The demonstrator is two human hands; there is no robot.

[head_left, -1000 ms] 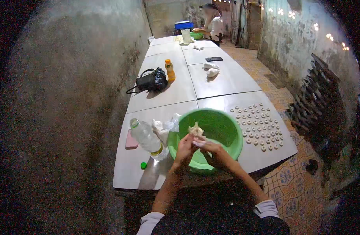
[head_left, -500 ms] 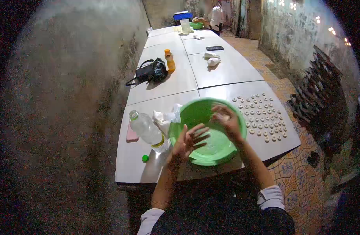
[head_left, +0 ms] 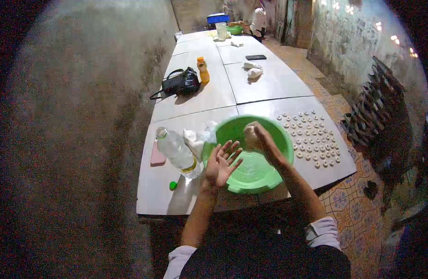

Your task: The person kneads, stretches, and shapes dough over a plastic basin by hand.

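A large green basin (head_left: 288,160) stands at the table's near edge. My left hand (head_left: 222,163) is palm up with its fingers spread over the basin's left side, holding nothing. Over the basin's upper middle, my right hand (head_left: 260,136) is closed on a pale lump (head_left: 250,132), which is partly hidden by the fingers. To the right of the basin, several small white rings (head_left: 309,139) lie in rows on the table. White cloth or bags (head_left: 193,142) lie against the basin's left side.
A clear bottle (head_left: 177,151), green cap (head_left: 172,185) and pink phone (head_left: 157,156) are at the left. Farther off are a black bag (head_left: 181,84), orange bottle (head_left: 203,70), white bundles (head_left: 254,73) and dark phone (head_left: 256,57). A person (head_left: 258,21) stands at the far end.
My hands were together on the pale mass and have come apart. My left hand has opened. My right hand has moved up and right with the lump, then slightly left.
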